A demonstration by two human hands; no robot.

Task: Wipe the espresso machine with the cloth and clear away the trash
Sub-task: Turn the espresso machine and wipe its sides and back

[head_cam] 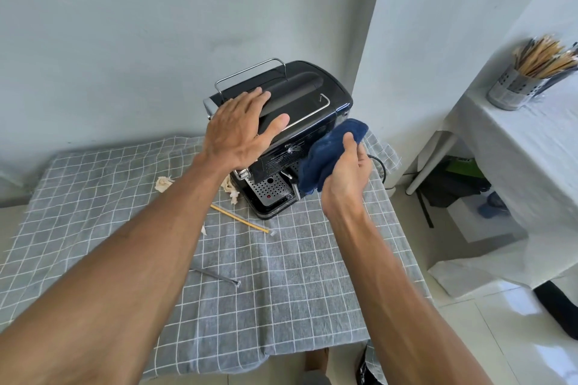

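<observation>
At frame centre a table (pixel 297 291) is draped in grey checked cloth; the espresso machine (pixel 300 103), tissue scraps (pixel 163 183) and straws (pixel 240 219) are borne.

Small white print on the espresso machine (pixel 283 162) front — too blurred to read.

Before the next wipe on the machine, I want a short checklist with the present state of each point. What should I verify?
1. Cloth held firmly: ok. The right hand grips the blue cloth.
2. Machine steadied: ok. The left hand rests flat on top of the espresso machine.
3. Cloth touching the machine's front: cannot tell; it is beside the front right corner.
4. Drip tray dry: cannot tell.
5. Trash cleared: not ok. Crumpled paper and a yellow stick lie on the checked tablecloth.
6. Power cord out of the wiping path: ok, it trails behind the right hand.
</observation>
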